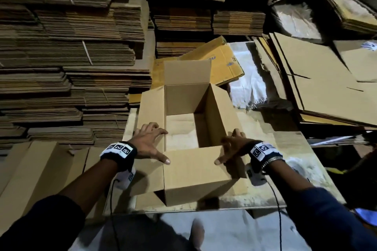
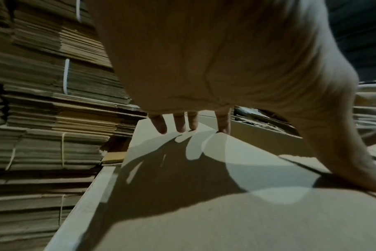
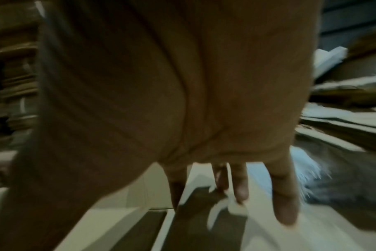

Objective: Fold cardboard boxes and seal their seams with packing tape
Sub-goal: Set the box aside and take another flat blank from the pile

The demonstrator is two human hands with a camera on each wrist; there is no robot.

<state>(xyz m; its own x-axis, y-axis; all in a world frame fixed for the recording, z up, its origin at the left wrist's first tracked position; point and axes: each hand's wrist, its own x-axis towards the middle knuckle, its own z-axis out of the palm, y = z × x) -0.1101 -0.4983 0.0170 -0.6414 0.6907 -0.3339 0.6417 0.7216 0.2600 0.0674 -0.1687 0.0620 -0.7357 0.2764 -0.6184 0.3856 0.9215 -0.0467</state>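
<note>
Open box stands at the middle of the counter, all four top flaps up or splayed. No floor of its own shows inside; the counter seems visible through it. Left hand at 9 o'clock of the box: fingers spread and straight, resting on the left flap, thumb reaching onto the near flap; it grips nothing. Left wrist view confirms the fingertips lie flat on cardboard. Right hand at 3 o'clock: also spread, fingers over the right flap's near corner, thumb on the near flap; its wrist view is blurred, nothing held. Far flap at 12 o'clock stands upright.

Likely step: squaring the box and folding flaps in. To do it well: fold the short pair first (near and far), then the long side flaps over them, pressing along the creases so the edges meet in a straight middle seam without gap or overlap. Keep the walls square while pressing. No tape in view; it must be fetched before sealing.

Around: stacks of flat cardboard at 9 to 12 o'clock, loose sheets at 2 o'clock.
</note>
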